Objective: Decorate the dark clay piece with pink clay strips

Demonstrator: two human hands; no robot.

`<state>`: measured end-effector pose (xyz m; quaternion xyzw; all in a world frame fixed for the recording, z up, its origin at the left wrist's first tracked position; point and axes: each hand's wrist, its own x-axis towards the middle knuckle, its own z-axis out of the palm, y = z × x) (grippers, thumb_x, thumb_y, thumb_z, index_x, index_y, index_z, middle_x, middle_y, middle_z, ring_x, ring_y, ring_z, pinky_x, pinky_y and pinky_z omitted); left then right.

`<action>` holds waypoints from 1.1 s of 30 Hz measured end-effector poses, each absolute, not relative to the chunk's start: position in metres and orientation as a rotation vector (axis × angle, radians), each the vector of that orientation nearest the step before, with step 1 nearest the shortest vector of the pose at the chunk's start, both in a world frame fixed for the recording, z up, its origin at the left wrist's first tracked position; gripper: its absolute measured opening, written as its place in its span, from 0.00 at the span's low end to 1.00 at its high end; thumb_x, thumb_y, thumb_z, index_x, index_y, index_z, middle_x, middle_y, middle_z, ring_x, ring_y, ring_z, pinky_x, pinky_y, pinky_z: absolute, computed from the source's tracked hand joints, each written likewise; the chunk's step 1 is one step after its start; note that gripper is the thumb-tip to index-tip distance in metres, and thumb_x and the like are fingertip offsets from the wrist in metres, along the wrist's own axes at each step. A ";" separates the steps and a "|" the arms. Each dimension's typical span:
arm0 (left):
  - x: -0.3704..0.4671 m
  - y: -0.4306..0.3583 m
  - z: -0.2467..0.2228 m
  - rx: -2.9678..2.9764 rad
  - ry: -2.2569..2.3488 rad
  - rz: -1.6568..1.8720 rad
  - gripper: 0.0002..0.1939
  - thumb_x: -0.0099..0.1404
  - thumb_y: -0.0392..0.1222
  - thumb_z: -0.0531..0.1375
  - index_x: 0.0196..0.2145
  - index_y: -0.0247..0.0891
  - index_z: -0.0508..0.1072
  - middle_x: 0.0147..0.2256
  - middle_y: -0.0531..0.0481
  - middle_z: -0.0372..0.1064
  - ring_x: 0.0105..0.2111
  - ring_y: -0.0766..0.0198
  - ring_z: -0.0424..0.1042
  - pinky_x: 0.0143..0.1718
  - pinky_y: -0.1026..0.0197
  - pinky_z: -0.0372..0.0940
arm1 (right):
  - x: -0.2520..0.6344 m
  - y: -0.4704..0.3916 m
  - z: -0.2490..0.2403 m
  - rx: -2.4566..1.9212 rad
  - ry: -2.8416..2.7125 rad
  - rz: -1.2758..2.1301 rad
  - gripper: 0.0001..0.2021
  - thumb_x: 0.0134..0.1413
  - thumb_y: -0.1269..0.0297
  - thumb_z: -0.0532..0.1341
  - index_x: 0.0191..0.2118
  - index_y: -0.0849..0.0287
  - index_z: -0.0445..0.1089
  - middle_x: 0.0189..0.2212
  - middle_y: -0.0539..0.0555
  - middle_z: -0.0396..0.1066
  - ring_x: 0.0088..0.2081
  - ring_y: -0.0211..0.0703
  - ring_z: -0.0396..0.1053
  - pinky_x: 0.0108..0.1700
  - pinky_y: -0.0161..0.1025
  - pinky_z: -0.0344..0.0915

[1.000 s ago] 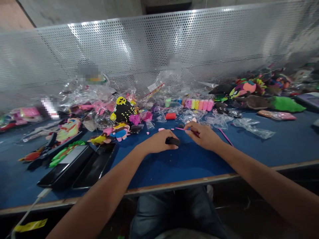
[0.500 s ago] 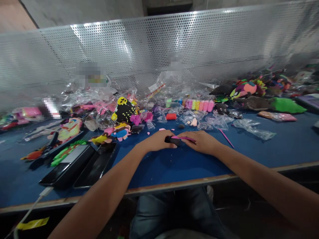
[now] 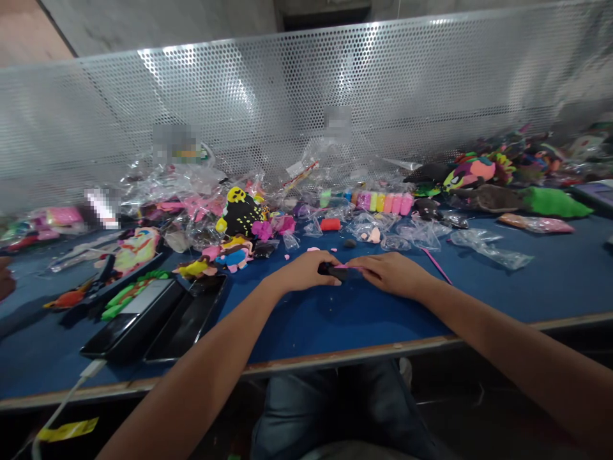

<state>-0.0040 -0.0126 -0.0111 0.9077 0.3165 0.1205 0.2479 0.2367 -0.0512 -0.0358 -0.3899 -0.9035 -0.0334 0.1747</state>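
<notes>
My left hand (image 3: pixel 313 269) is closed around a dark lump of modelling clay (image 3: pixel 338 273) at the middle of the blue table. Against the lump's right side, my right hand (image 3: pixel 385 271) pinches a thin pink modelling tool (image 3: pixel 353 267), mostly covered by the fingers. The tool's tip meets the top of the clay. A small dark clay piece (image 3: pixel 349 243) and pale pink bits lie just beyond the hands. Another thin purple-pink stick (image 3: pixel 437 265) rests right of my right hand.
Clay figures, among them a black-and-yellow one (image 3: pixel 241 214), and clear plastic bags line the back by a perforated metal screen (image 3: pixel 306 83). A red clay block (image 3: pixel 330 224) lies ahead. Two black phone-like devices (image 3: pixel 186 322) sit left. Another person's hand (image 3: pixel 6 279) shows at the left edge.
My right hand has shifted slightly and its fingers now cover more of the pink tool. My left hand keeps the clay in place. Another person's hand has appeared at the left edge.
</notes>
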 end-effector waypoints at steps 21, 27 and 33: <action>-0.015 -0.021 0.001 2.397 0.841 0.347 0.31 0.56 0.46 0.66 0.57 0.43 0.66 0.52 0.44 0.66 0.49 0.57 0.67 0.51 0.55 0.61 | 0.240 -0.054 -0.027 -1.149 -2.200 0.236 0.16 0.66 0.59 0.48 0.37 0.58 0.70 0.26 0.51 0.71 0.27 0.39 0.69 0.33 0.35 0.59; -0.022 -0.013 0.004 2.323 0.850 0.334 0.18 0.66 0.40 0.55 0.52 0.40 0.72 0.52 0.46 0.71 0.50 0.60 0.69 0.53 0.57 0.60 | 0.238 -0.054 -0.028 -1.169 -2.245 0.224 0.15 0.65 0.59 0.49 0.37 0.58 0.72 0.26 0.52 0.74 0.27 0.40 0.70 0.30 0.35 0.59; -0.019 -0.018 0.009 2.326 0.716 0.332 0.13 0.62 0.40 0.60 0.45 0.40 0.76 0.47 0.48 0.74 0.47 0.61 0.71 0.50 0.60 0.61 | 0.238 -0.053 -0.030 -1.149 -2.221 0.195 0.15 0.64 0.60 0.51 0.43 0.56 0.74 0.31 0.53 0.78 0.29 0.42 0.73 0.33 0.35 0.62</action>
